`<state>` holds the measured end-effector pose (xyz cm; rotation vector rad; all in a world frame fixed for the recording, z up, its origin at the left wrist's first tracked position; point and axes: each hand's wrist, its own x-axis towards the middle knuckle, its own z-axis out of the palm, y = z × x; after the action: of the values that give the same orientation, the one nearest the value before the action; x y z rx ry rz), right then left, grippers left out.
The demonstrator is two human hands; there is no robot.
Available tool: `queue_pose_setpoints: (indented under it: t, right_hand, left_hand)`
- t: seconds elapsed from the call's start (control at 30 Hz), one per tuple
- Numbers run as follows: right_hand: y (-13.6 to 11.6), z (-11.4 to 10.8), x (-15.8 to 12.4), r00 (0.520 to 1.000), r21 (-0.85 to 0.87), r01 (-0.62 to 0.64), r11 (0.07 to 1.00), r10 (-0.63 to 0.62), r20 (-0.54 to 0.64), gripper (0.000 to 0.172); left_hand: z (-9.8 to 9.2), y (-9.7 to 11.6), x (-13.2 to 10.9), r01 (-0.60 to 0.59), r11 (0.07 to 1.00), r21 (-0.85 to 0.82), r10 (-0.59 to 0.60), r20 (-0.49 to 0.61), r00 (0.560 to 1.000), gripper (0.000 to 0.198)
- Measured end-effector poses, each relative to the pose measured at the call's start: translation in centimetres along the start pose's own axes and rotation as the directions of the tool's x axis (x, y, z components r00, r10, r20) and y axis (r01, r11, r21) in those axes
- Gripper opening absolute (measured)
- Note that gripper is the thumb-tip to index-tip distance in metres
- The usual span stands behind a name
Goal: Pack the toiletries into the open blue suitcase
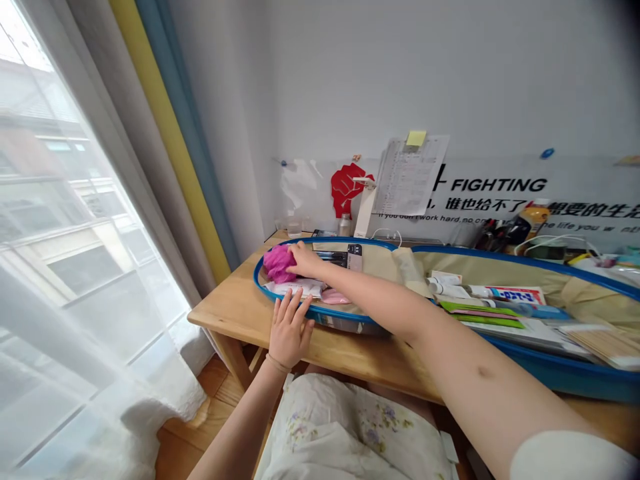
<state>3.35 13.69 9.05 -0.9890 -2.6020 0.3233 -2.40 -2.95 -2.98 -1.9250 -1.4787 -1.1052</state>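
Note:
A suitcase lies open on the wooden table, its blue rim [350,316] running around a beige lining. In the far left end of its left half sits a crumpled magenta bundle [279,264], and my right hand [303,260] has its fingers curled on the bundle's right side. My left hand [291,333] rests on the near rim, fingers spread, holding nothing. Just beyond its fingertips is a white packet [300,287], with a flat pink item [335,296] to the right. Dark thin items in clear packaging [330,257] lie behind my right forearm, which partly hides the case.
The suitcase's right half holds a toothpaste box [517,295], green packs [480,313] and white tubes. A white lamp [365,210], a small bottle [345,225] and an orange-capped bottle [537,212] stand behind. A curtain [165,133] hangs at the left beside the table [225,313].

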Motion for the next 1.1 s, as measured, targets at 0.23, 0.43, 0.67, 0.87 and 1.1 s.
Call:
queue_pose_setpoints:
  t: [0.23, 0.43, 0.67, 0.87, 1.1]
  right_hand:
    - [0.7, -2.0, -0.9, 0.989, 0.1, 0.062, 0.993, -0.075, 0.125, 0.058]
    - [6.2, -11.0, -5.9, 0.997, 0.143, -0.031, 0.989, 0.021, 0.07, 0.048]
    - [16.7, -18.6, -19.0, 0.892, 0.016, -0.377, 0.926, 0.359, 0.276, 0.046]
    - [19.7, -17.2, -27.2, 0.779, -0.121, -0.487, 0.865, 0.492, 0.388, 0.049]
    - [20.8, -16.5, -29.2, 0.758, -0.176, -0.511, 0.841, 0.538, 0.37, 0.048]
  left_hand:
    - [0.0, -0.1, 0.1, -0.001, 1.0, 0.005, 0.001, 0.004, 1.0, 0.049]
    - [0.1, -0.3, -0.1, -0.009, 1.0, 0.004, 0.009, -0.008, 1.0, 0.05]
    - [0.2, -0.5, -0.2, -0.017, 1.0, -0.021, 0.016, -0.031, 0.999, 0.051]
    - [0.1, -0.5, 0.0, -0.015, 0.999, -0.031, 0.014, -0.035, 0.999, 0.051]
    - [0.2, -0.5, -0.1, -0.01, 1.0, -0.012, 0.01, -0.026, 1.0, 0.052]
